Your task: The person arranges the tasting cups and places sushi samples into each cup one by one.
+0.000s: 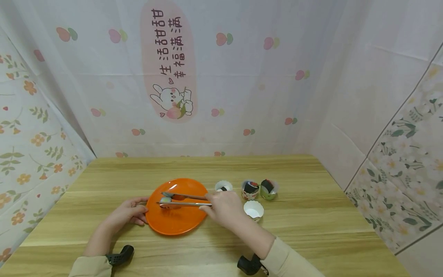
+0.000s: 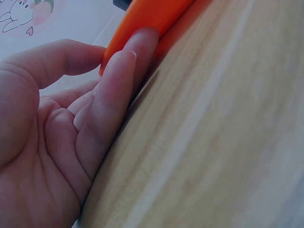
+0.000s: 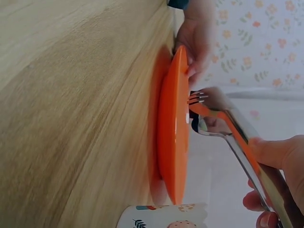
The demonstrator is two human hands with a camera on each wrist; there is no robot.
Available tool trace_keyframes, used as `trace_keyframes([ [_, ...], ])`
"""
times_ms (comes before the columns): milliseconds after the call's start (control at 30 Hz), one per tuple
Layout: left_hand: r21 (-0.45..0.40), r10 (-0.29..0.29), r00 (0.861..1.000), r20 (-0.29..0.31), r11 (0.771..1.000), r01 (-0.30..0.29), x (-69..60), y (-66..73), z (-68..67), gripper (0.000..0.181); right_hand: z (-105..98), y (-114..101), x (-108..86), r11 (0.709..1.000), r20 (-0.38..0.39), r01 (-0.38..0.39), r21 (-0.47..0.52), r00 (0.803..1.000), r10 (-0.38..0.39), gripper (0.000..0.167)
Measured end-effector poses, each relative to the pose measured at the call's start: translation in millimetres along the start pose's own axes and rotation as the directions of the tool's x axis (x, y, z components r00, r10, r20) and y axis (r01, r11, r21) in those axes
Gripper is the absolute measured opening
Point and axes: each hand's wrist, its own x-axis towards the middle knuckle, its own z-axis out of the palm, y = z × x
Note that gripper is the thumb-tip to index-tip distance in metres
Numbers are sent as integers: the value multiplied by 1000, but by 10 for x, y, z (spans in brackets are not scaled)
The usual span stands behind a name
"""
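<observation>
My left hand (image 1: 128, 213) pinches the left rim of an orange plate (image 1: 176, 227), thumb on top and fingers below in the left wrist view. Metal serving tongs (image 1: 190, 204), with one fork end and one spoon end, are gripped in my right hand (image 1: 225, 207). Their tips reach over the plate, on both sides of a small sushi-like piece (image 1: 166, 200), pale and greenish on top. In the right wrist view the tong ends (image 3: 202, 128) stand apart at the plate's surface, partly covering the piece. Whether they touch it I cannot tell.
To the plate's right stand a paper cup (image 1: 223, 182) with a dark and white piece, two patterned cups (image 1: 250, 195) (image 1: 269, 195) with black-wrapped rolls, and a white-lined cup (image 1: 253, 210) near my right wrist. Printed curtains (image 1: 221, 84) hang behind the wooden table (image 1: 173, 257).
</observation>
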Motion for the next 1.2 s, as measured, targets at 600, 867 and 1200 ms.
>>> trace_keyframes([
  [600,-8,-5,1000,-5,1000,5,7,-6,-2,62,-139,87,-108,998,-51,-22,65,998,25,31],
  [867,-15,3,1000,-1,1000,-4,2,-1,0,61,-158,149,-164,993,-60,-31,118,997,39,33],
  [1200,-9,6,1000,2,1000,-6,3,-15,1,61,-194,226,-251,993,-136,-21,114,990,36,36],
])
